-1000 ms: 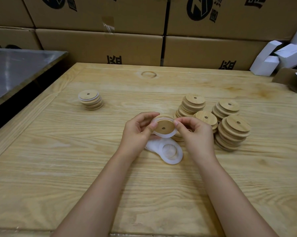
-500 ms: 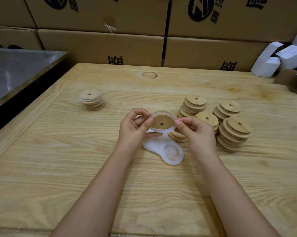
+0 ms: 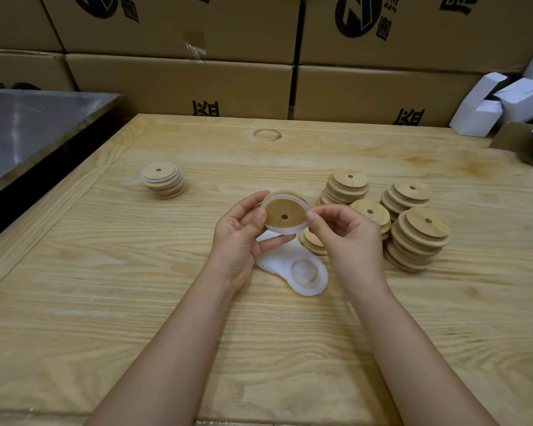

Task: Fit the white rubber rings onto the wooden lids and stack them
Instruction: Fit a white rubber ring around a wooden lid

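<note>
Left of the held lid, one ringed stack stands. The left hand and right hand pinch that lid's edges, one white ring around it. Loose rings lie just below it, and five bare stacks stand to its right.

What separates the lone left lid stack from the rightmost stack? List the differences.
The left stack shows white rings between its lids; the rightmost stack is bare wood. The left stack stands alone; the rightmost stack sits among other stacks. Both hold round, holed wooden lids.
</note>
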`<move>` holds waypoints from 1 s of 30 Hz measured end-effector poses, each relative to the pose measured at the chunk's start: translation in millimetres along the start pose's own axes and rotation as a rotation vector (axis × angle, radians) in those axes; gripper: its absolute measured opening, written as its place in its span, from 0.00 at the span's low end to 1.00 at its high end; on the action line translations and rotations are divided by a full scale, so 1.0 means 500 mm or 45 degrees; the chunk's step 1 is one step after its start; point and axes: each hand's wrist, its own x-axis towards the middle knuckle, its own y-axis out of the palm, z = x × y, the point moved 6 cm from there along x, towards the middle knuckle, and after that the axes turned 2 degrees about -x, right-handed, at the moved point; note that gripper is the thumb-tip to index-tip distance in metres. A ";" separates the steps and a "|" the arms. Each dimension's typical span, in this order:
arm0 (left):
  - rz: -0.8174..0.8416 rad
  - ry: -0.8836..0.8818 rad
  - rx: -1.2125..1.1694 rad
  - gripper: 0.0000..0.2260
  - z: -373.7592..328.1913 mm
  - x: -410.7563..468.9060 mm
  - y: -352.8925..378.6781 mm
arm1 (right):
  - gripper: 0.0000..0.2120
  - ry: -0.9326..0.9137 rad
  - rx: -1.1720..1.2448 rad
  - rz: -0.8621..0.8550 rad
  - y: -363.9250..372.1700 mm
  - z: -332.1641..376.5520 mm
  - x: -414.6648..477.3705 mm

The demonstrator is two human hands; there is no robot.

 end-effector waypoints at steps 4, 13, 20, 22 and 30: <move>0.043 -0.008 0.097 0.10 0.010 0.002 0.002 | 0.06 -0.061 -0.115 -0.056 0.000 0.001 -0.005; -0.012 0.201 0.604 0.11 -0.004 0.003 -0.006 | 0.04 -0.367 -0.464 -0.108 0.000 0.032 -0.016; -0.051 0.199 0.530 0.10 -0.005 0.006 -0.010 | 0.07 -0.237 -0.354 -0.090 0.004 0.014 -0.014; -0.054 0.201 0.509 0.10 -0.006 0.007 -0.010 | 0.09 -0.212 -0.302 -0.079 0.003 0.012 -0.013; -0.063 0.138 0.332 0.10 -0.002 0.008 -0.020 | 0.09 -0.145 -0.150 -0.076 0.000 0.011 -0.010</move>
